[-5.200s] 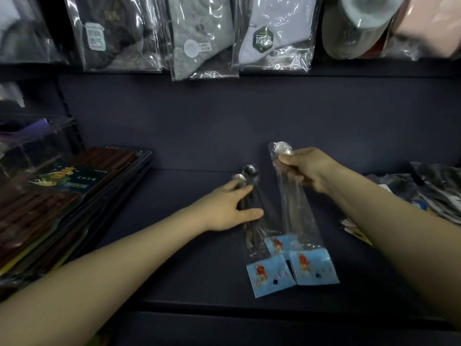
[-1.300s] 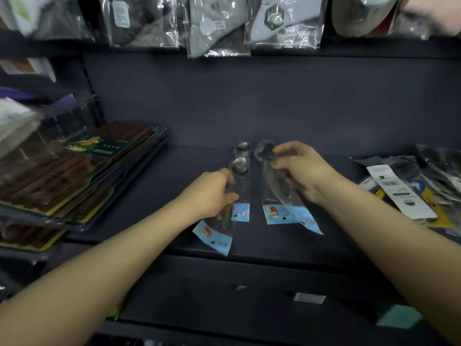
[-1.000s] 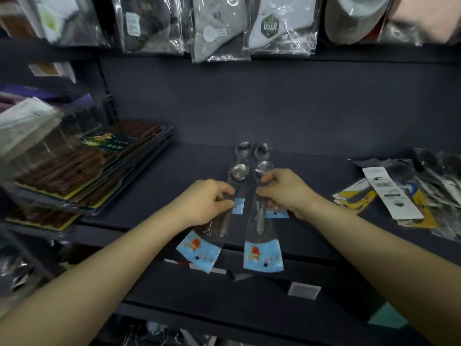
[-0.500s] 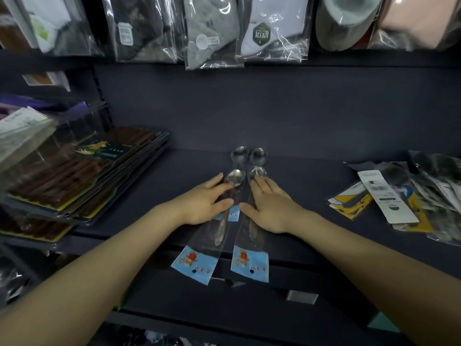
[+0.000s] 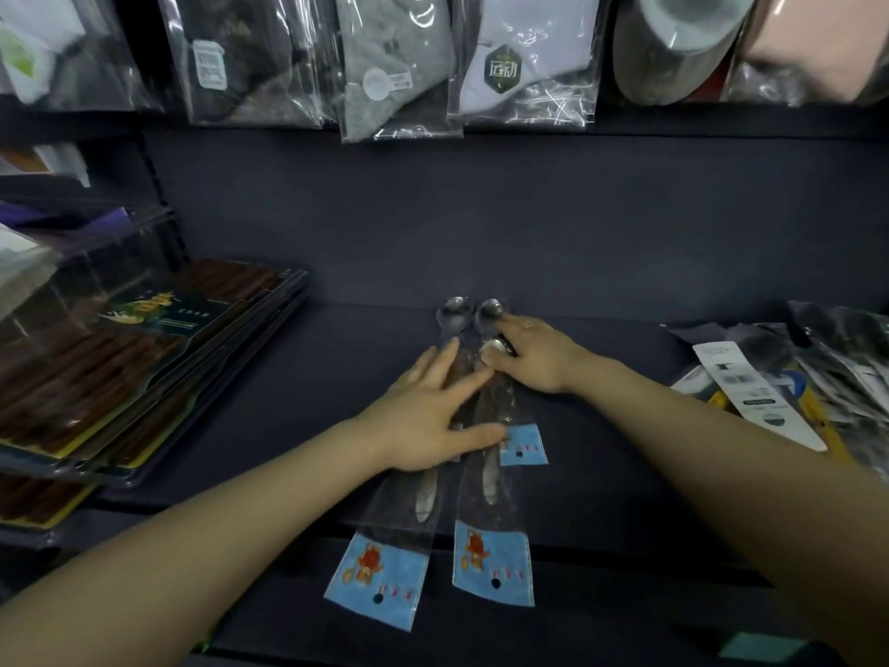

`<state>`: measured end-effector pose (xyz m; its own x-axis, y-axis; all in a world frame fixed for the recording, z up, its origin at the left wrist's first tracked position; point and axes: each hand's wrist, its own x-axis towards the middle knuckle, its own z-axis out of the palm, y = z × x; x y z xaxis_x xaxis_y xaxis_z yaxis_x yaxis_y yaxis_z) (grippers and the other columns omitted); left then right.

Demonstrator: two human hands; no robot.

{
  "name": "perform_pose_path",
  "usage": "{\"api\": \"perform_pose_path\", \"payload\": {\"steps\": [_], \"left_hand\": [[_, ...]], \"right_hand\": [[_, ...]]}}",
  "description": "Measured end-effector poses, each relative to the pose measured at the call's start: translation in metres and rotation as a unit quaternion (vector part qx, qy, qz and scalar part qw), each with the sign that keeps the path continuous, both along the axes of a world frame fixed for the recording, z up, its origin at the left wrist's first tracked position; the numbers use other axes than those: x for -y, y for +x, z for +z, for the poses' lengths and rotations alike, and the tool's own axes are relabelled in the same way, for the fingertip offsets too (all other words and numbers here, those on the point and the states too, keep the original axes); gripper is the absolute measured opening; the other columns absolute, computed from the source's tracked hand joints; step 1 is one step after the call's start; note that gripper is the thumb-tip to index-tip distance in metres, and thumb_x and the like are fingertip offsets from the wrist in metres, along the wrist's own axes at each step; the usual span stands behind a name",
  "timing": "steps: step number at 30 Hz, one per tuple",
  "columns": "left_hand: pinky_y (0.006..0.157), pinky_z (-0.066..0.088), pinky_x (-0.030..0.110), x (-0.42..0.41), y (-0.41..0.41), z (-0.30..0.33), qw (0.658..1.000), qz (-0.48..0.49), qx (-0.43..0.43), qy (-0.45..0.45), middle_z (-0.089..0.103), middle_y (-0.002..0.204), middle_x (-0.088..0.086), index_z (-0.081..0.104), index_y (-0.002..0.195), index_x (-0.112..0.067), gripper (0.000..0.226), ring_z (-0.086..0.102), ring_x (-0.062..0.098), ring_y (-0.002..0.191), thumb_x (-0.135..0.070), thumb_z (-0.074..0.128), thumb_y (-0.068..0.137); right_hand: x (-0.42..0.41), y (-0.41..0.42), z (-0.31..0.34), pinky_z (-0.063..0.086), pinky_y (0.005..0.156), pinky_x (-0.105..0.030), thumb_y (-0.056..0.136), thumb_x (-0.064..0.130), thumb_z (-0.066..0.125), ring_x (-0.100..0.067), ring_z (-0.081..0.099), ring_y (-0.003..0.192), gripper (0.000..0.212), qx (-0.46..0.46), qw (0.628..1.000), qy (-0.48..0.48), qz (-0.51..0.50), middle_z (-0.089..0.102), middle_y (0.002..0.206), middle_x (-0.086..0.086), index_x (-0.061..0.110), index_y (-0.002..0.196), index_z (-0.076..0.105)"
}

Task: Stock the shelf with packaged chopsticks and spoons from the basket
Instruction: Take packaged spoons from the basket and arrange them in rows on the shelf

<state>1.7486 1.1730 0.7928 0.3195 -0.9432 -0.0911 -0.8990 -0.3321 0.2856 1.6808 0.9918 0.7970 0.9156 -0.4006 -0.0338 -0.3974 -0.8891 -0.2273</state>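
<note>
Dark shelf board (image 5: 240, 426) w/ the same dim backing, socks in bags (image 5: 399, 65) hanging up top; chopstick packs (image 5: 144, 358) stacking on the left, mixed packets (image 5: 750, 387) piling on the right. Compared w/ about a sec ago, both hands were pinching spoon packs up off the board; now they're lying down in the middle, front pair (image 5: 433, 512) sticking their blue header cards out past the shelf edge, another pair's bowls (image 5: 474, 312) showing just behind. Left hand (image 5: 433, 416) is resting flat on the left pack, fingers straight & spread, gripping nothing; right hand (image 5: 534, 358) is pressing near the spoon bowls, fingers mostly extended, thumb tucked by a bowl, doesn't look like it's grasping tbh. So imo this batch is basically placed & they're just nudging them into a neat row; basket isn't in view, so can't tell how much stock is left.
</note>
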Motion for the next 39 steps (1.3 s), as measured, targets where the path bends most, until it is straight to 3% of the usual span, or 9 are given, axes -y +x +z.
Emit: {"api": "perform_pose_path", "payload": {"steps": [10,14,17,20,25,28,32,36,39], "left_hand": [[0.116,-0.006,0.036,0.002,-0.003,0.0,0.999,0.018,-0.023,-0.018,-0.03,0.153,0.001,0.001,0.144,-0.044,0.061,-0.024,0.02,0.142,-0.029,0.033,0.094],[0.116,-0.004,0.033,0.006,-0.011,0.018,0.992,0.019,-0.058,-0.114,-0.023,0.156,-0.003,0.008,0.145,-0.041,0.058,-0.02,0.016,0.143,-0.034,0.037,0.095],[0.119,0.003,0.037,0.024,-0.024,0.039,0.989,-0.004,-0.01,-0.146,-0.011,0.158,-0.003,0.021,0.144,-0.034,0.057,-0.012,0.017,0.145,-0.036,0.044,0.093],[0.118,0.009,0.034,0.053,-0.051,0.057,0.987,-0.035,0.025,-0.152,0.005,0.158,0.001,0.037,0.138,-0.028,0.049,-0.001,0.019,0.145,-0.032,0.051,0.09],[0.11,0.019,0.024,0.101,-0.1,0.073,0.989,-0.054,-0.002,-0.135,0.026,0.152,-0.001,0.046,0.132,-0.022,0.042,0.017,0.018,0.142,-0.027,0.052,0.09],[0.1,0.031,0.022,0.122,-0.118,0.075,0.991,-0.027,-0.035,-0.126,0.042,0.14,0.0,0.048,0.13,-0.018,0.041,0.04,0.018,0.129,-0.026,0.053,0.09],[0.099,0.038,0.025,0.14,-0.133,0.063,0.997,0.014,-0.039,-0.072,0.049,0.137,0.002,0.05,0.129,-0.017,0.041,0.047,0.018,0.124,-0.028,0.051,0.09],[0.09,0.05,0.031,0.144,-0.142,0.051,0.993,0.048,-0.092,-0.06,0.054,0.13,0.003,0.052,0.126,-0.017,0.039,0.057,0.018,0.113,-0.023,0.053,0.088],[0.087,0.053,0.031,0.137,-0.155,0.051,0.975,0.075,-0.175,-0.111,0.059,0.114,0.0,0.054,0.122,-0.017,0.035,0.06,0.015,0.106,-0.027,0.054,0.089]], "right_hand": [[-0.001,0.001,0.007,0.015,0.119,-0.036,0.095,0.048,0.034,-0.022,0.012,0.148,0.066,0.046,0.998,0.047,-0.004,0.009,0.161,-0.005,0.014,0.15,0.018],[0.029,-0.046,0.031,0.034,0.111,-0.043,0.091,0.051,0.042,-0.032,0.037,0.136,0.063,0.102,0.989,-0.068,-0.086,0.04,0.146,-0.017,0.008,0.138,0.041],[0.055,-0.097,0.042,0.039,0.102,-0.042,0.087,0.051,0.051,-0.037,0.044,0.127,0.062,-0.032,0.956,-0.163,-0.243,0.048,0.138,-0.017,0.009,0.132,0.048],[0.075,-0.133,0.039,0.042,0.101,-0.039,0.083,0.046,0.057,-0.035,0.049,0.123,0.057,-0.099,0.945,-0.089,-0.297,0.052,0.135,-0.014,0.015,0.131,0.052],[0.092,-0.151,0.039,0.049,0.084,-0.039,0.086,0.009,0.051,-0.038,0.061,0.105,0.023,0.022,0.956,-0.059,-0.285,0.063,0.113,-0.022,-0.003,0.102,0.062],[0.108,-0.155,0.042,0.044,0.068,-0.036,0.081,0.014,0.059,-0.036,0.063,0.092,0.015,0.079,0.962,0.019,-0.262,0.062,0.083,-0.02,0.0,0.077,0.06],[0.108,-0.158,0.038,0.047,0.071,-0.032,0.074,0.045,0.067,-0.029,0.063,0.095,0.043,0.064,0.968,0.075,-0.231,0.063,0.096,-0.009,0.008,0.095,0.063],[0.098,-0.144,0.03,0.044,0.065,-0.03,0.077,0.029,0.07,-0.024,0.059,0.082,0.027,0.032,0.974,0.1,-0.201,0.058,0.088,-0.008,0.007,0.08,0.055],[0.104,-0.143,0.039,0.046,0.05,-0.024,0.08,0.013,0.069,-0.019,0.058,0.062,0.017,0.107,0.935,0.278,-0.191,0.059,0.074,-0.009,0.002,0.089,0.059]]}}
